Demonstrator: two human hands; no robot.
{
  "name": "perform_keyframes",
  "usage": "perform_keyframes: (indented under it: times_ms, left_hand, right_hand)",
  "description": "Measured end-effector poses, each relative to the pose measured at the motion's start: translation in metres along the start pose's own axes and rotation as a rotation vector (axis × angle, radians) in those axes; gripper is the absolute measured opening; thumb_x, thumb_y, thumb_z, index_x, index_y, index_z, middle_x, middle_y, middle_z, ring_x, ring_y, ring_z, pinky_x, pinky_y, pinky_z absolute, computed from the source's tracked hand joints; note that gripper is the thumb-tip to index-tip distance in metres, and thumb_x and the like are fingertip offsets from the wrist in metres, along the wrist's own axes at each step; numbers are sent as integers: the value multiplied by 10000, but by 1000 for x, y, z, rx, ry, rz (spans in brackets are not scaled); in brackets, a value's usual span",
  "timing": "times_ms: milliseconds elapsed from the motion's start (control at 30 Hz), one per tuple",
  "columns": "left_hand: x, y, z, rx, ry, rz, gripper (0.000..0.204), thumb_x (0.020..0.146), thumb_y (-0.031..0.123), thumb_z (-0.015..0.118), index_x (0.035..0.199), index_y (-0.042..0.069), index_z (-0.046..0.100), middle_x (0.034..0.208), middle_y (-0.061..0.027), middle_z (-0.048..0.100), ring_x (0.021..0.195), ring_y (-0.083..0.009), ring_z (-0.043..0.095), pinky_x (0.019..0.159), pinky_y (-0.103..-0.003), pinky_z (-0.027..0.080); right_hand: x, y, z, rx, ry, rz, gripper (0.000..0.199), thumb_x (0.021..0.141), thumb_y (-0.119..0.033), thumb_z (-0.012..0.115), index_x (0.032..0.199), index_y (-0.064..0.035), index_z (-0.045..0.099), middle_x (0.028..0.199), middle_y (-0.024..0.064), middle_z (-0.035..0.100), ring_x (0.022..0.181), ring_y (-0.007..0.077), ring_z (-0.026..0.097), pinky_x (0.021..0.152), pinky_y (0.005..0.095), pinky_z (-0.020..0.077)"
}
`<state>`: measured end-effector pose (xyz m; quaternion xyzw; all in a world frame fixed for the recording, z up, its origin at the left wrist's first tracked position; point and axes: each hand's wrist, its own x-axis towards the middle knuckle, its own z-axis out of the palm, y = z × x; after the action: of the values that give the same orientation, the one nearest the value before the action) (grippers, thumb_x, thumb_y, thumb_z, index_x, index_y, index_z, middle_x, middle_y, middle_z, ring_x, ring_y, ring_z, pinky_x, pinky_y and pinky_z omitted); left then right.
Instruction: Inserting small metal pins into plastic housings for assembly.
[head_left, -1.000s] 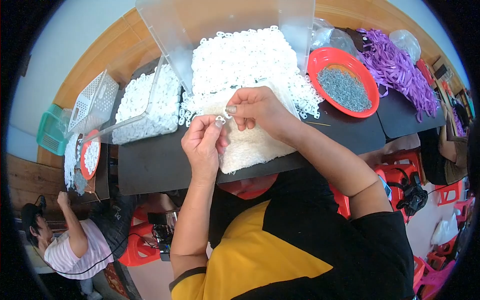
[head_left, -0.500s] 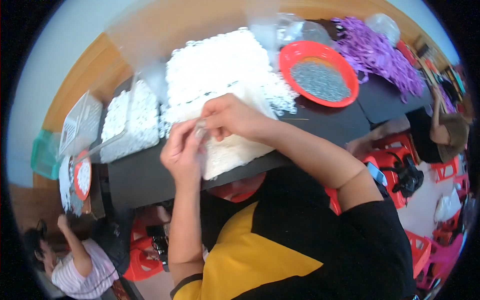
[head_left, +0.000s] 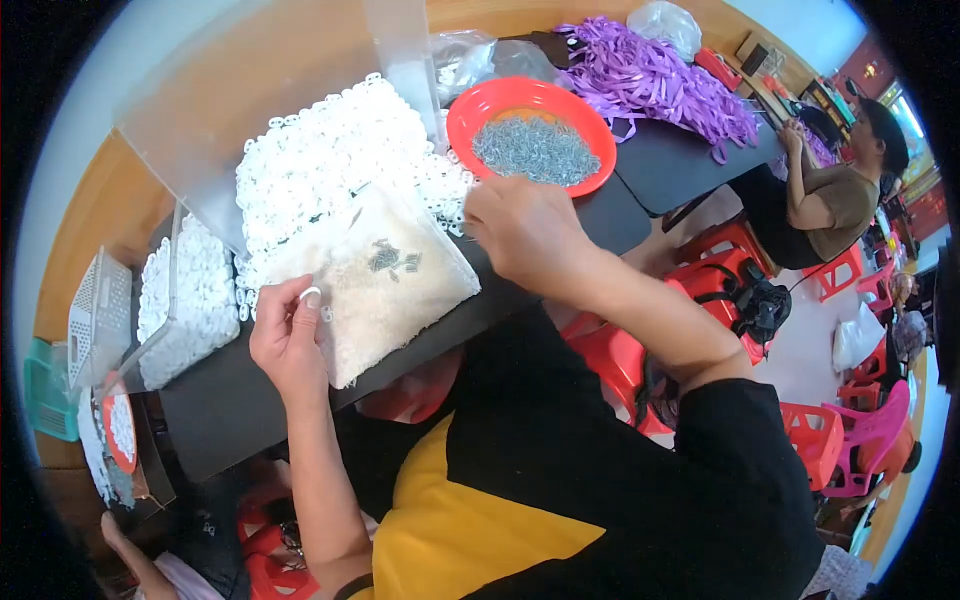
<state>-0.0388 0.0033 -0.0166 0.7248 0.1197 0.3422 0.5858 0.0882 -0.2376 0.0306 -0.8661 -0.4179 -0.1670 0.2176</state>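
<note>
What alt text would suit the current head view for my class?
A person's left hand pinches a small white piece beside a cream cloth, while the right hand is near a red bowl of silvery parts; white pieces lie heaped beyond.

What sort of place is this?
Probably a small workshop for handwork on small parts: there's a big heap of small white pieces, a red bowl of small metal bits and a pile of purple straps.

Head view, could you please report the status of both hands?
Left hand pinching white piece by cloth. Right hand near red bowl, grip unclear. Bowl partly hidden behind right hand.
</note>
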Motion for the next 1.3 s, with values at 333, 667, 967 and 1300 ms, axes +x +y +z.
perform_keyframes:
  times_ms: [333,667,967,1300]
  left_hand:
    - [-3,-5,-4,116,-82,144,102,810,-32,673,906,-12,649,805,25,574,673,-44,481,610,-182,391]
    - [-1,1,9,618,-152,392,149,770,-64,614,911,-17,631,751,-53,495,672,-136,506,606,-247,404]
    - [-2,10,11,769,-164,422,135,770,-41,619,897,-2,641,773,-65,512,672,-174,512,605,-274,414]
    - [9,10,-4,576,-166,249,90,762,-21,656,830,-15,599,703,-58,535,619,-174,523,575,-293,409]
  right_hand:
    - [-44,18,32,-185,40,-80,134,724,-80,608,856,-65,594,852,77,505,828,266,529,672,378,448]
    - [-80,31,16,47,73,-206,387,703,-219,748,1014,-32,612,955,99,516,944,297,542,718,372,429]
    - [-103,54,27,129,208,-437,406,668,-182,757,1016,-28,616,1031,108,542,1005,299,581,701,377,460]
    - [-84,39,22,331,317,-404,216,690,-23,699,878,-39,592,910,108,595,840,292,624,673,379,480]
